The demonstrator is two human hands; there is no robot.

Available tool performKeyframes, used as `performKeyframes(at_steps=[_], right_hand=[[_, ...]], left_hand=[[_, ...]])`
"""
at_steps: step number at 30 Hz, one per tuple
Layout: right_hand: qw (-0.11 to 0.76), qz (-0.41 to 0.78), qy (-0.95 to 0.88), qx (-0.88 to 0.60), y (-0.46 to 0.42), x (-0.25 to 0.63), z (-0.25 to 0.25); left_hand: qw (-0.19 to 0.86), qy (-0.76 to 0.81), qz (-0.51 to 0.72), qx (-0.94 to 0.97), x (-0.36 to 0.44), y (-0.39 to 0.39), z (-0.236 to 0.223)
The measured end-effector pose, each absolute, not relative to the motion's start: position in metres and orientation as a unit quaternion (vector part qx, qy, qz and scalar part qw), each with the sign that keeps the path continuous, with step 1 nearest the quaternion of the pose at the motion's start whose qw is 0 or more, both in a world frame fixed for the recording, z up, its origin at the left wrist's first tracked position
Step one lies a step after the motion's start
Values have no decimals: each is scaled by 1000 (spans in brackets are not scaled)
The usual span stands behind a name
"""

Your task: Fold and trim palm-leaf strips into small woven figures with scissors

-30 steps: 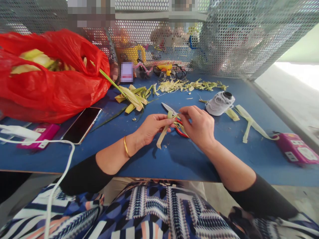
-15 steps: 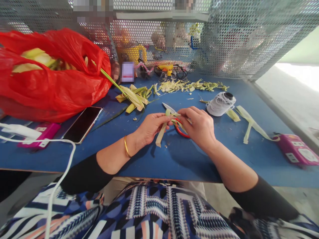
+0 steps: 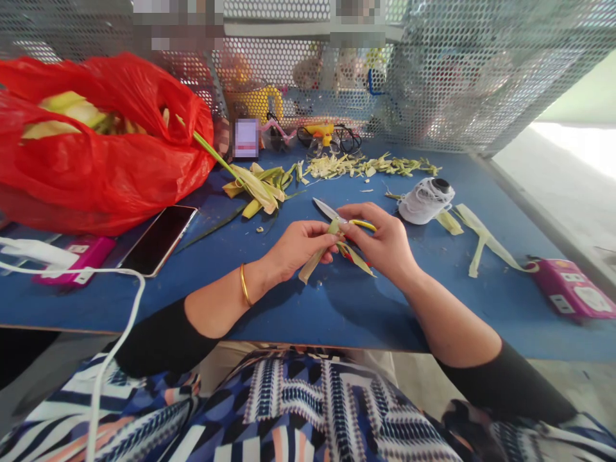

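Note:
My left hand pinches a pale green leaf strip over the blue table. My right hand grips the same bundle of strips from the right, with other strip ends sticking out below its fingers. A pair of scissors lies on the table just behind both hands, its blades pointing left and its handles mostly hidden by my right hand. A gold bangle sits on my left wrist.
A red plastic bag of leaves fills the left. A phone, pink devices, a white cable, leaf piles, a thread spool and loose strips lie about. A perforated metal screen stands behind.
My hands have turned the strips; an end now points down-right under my right hand. A yellow strip shows across my right fingers, and the red scissor handle is now hidden.

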State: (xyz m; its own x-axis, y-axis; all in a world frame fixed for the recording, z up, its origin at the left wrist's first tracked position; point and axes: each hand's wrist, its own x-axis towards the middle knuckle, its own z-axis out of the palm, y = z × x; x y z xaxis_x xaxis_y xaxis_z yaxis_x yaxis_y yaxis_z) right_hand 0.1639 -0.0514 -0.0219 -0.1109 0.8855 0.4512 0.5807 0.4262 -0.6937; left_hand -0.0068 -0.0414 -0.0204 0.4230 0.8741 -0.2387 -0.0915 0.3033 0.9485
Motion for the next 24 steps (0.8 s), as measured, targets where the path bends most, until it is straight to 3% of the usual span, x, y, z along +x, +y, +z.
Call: performKeyframes(at_steps=[3,12,24], right_hand=[[429,261,-701,-506,-51,162,-26],[462,313,-632,-538,-50,156,-29],[481,290,-645,-519,-51,155,-27]], left_hand=[[689,407,339,495,-6,-43,-19],[615,411,411,533,-5,-43,-30],[723,385,374,435,-4,-42,-24]])
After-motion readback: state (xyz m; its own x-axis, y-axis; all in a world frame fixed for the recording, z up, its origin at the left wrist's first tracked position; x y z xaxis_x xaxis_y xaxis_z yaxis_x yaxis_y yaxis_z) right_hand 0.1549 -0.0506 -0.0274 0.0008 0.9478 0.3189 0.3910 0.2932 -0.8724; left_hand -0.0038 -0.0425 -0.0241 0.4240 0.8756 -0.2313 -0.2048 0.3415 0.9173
